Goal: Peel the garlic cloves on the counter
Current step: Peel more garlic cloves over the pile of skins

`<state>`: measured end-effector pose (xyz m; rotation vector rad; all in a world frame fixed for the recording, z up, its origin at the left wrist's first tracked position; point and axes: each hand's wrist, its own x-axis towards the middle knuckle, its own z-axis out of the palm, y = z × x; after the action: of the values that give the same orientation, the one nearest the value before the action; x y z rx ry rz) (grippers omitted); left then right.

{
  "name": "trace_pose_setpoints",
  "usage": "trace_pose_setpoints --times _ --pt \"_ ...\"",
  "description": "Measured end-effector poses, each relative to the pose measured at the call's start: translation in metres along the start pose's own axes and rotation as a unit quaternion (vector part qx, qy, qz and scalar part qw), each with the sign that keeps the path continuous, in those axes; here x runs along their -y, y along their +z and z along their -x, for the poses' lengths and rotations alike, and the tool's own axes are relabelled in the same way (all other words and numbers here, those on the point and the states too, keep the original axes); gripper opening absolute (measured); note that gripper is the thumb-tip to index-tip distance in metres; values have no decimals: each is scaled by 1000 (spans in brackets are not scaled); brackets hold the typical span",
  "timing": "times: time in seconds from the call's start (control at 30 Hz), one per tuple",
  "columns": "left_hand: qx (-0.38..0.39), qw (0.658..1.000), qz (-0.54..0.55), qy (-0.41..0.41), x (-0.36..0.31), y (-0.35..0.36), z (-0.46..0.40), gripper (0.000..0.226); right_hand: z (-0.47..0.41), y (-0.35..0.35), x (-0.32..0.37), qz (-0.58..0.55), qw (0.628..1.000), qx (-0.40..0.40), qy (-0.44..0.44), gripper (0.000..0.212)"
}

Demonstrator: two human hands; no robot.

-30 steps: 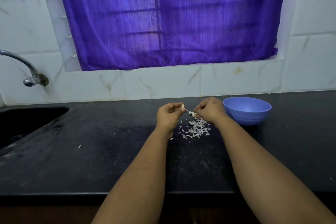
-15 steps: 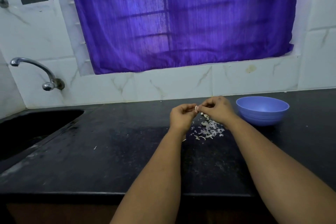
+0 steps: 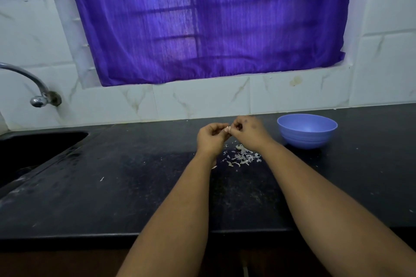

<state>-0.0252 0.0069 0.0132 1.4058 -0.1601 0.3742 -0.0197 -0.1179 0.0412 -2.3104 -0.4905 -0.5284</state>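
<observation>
Near the desk's [image 3: 112,186] back edge, both hands meet over the pile of garlic skins [image 3: 242,157]. Left hand [image 3: 211,137] pinches a garlic clove [image 3: 228,128]; right hand [image 3: 248,129] nips at it, fingers curled. Best steady the clove, catch a loose edge, strip away in long pulls. It sits right between both grips, above the desk, left of the blue bowl [image 3: 307,139].

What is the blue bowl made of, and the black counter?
The bowl looks like plastic: one even matte blue with faint ridges around its side. The counter looks like polished stone, maybe granite: black, speckled, with a dull shine. I can't be sure of either.
</observation>
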Motion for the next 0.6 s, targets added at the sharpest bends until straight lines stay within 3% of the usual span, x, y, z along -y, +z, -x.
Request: trace_pose_setpoints --times 0.07,0.27,0.47,0.6 --pt "5 1000 9 -2 -1 0 -1 14 -3 3 -3 -16 999 19 38 18" --pt "6 1000 14 8 -1 -1 -2 13 -6 6 -10 -233 962 55 131 19" --pt "3 1000 8 12 -1 -1 -1 11 -3 3 -11 -259 959 29 108 19" --pt "12 1000 23 11 0 -3 -1 7 -5 3 -13 -270 954 29 127 7"
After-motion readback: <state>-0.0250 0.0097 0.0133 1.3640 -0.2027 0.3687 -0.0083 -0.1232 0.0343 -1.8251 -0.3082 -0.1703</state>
